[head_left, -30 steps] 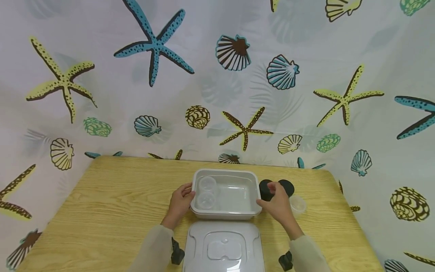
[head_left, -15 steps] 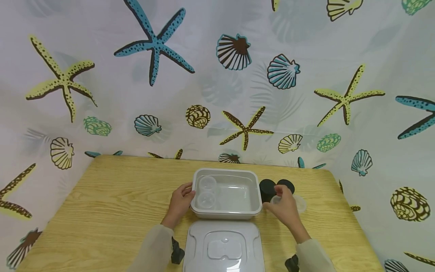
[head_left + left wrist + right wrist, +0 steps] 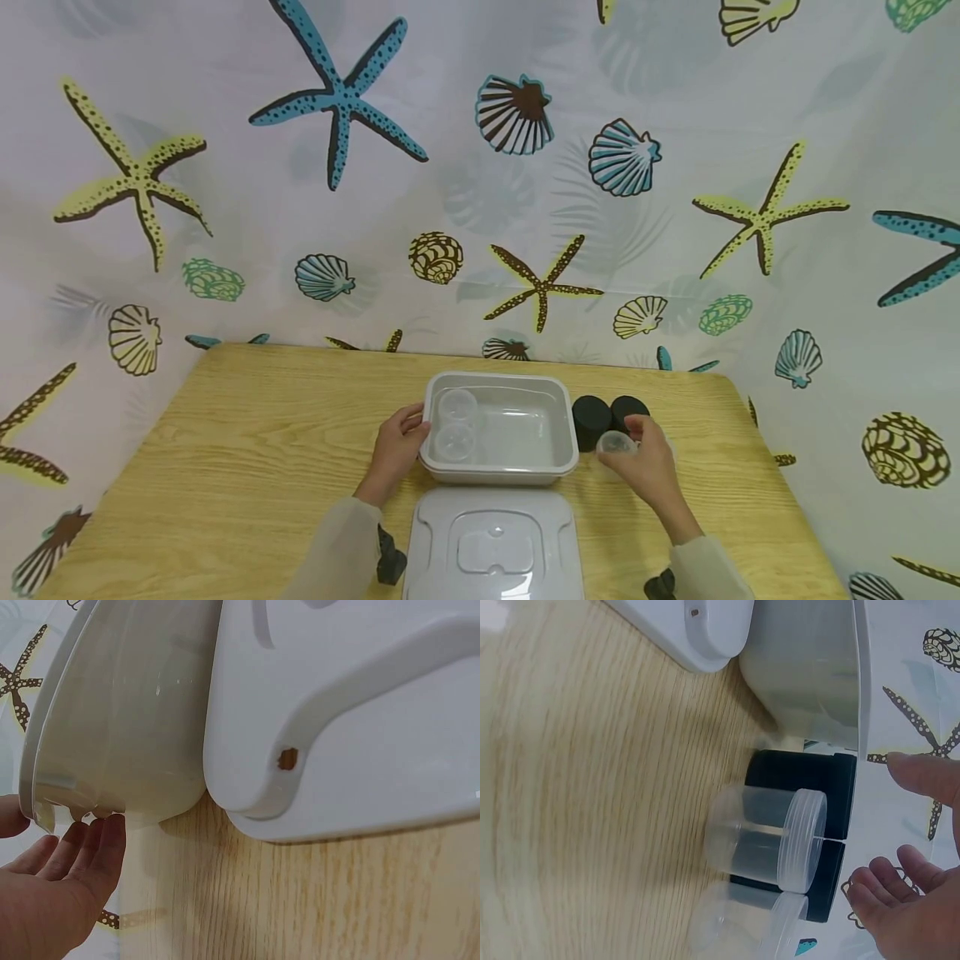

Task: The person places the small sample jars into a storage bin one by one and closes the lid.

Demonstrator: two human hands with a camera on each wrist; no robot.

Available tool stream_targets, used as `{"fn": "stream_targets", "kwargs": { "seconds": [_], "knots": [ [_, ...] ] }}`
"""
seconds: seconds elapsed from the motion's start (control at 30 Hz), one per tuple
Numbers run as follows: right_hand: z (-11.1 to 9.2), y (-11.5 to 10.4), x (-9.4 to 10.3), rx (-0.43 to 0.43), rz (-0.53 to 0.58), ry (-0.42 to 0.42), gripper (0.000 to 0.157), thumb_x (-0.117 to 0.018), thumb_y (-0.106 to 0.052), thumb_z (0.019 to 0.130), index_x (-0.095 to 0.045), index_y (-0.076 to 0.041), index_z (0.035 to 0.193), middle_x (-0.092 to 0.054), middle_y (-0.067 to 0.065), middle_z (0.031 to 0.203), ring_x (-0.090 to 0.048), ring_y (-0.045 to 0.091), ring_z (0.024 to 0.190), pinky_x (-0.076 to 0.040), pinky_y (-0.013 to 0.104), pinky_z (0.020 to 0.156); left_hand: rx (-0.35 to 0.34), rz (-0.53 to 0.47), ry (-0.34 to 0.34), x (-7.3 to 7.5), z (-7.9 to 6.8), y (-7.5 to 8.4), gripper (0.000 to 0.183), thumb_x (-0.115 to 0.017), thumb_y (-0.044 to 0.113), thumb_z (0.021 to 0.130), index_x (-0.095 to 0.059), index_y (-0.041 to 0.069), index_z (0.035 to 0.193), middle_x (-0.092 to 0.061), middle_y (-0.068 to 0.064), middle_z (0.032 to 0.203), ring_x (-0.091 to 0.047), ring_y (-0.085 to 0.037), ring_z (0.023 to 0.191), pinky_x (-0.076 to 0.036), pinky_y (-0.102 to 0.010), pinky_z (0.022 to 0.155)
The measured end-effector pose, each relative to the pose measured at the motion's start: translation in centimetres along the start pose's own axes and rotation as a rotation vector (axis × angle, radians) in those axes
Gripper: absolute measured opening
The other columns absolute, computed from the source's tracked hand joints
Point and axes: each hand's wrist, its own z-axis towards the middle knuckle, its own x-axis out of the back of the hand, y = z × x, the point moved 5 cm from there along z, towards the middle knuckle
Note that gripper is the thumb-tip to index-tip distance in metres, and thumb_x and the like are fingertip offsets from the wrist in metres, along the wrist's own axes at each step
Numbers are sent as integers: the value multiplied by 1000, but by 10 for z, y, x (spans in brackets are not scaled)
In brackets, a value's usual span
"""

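Note:
My left hand (image 3: 396, 450) holds the left side of a pale rectangular plastic tub (image 3: 525, 429); the left wrist view has the thumb at the rim and the fingers against the outer wall. Inside, along the tub's left side, stand two clear plastic jars, a rear jar (image 3: 458, 404) and a front jar (image 3: 454, 442). Right of the tub, my right hand (image 3: 651, 462) hovers around an open clear jar (image 3: 769, 832) with a threaded rim. In the right wrist view its thumb and fingers are spread above that jar, apart from it. Another clear jar (image 3: 739, 926) stands beside it, mostly hidden by the hand in the head view.
Two black cylinders, one nearer the tub (image 3: 591, 417) and one farther right (image 3: 628, 408), stand behind the clear jars. A white lid (image 3: 495, 546) lies in front of the tub on the wooden table (image 3: 262, 467). A patterned cloth (image 3: 480, 208) hangs behind.
My right hand has moved right, away from the tub's right rim, past the black cylinders to the clear jar. My left hand has stayed at the tub.

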Motion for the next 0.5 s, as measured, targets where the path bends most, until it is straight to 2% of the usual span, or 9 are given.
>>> {"fn": "stream_targets", "kwargs": {
  "seconds": [0.17, 0.5],
  "knots": [
    [-2, 7, 6, -9, -3, -2, 62, -74, -12, 78, -43, 7, 129, -48, 26, 131, -46, 39, 121, -42, 52, 98, -2, -4, 1, 0, -2, 0, 41, -51, 9, 97, -46, 4, 138, -56, -25, 130, -58, -33, 115, -53, -31, 81],
    [-5, 24, 19, -33, -6, -5, 65, -73, -11, 80, -39, 9, 132, -44, 29, 133, -44, 41, 122, -39, 53, 102, -8, -11, 8, 0, -2, 0, 41, -51, 8, 97, -47, 3, 137, -55, -25, 130, -58, -34, 114, -54, -34, 84]
  ]
}}
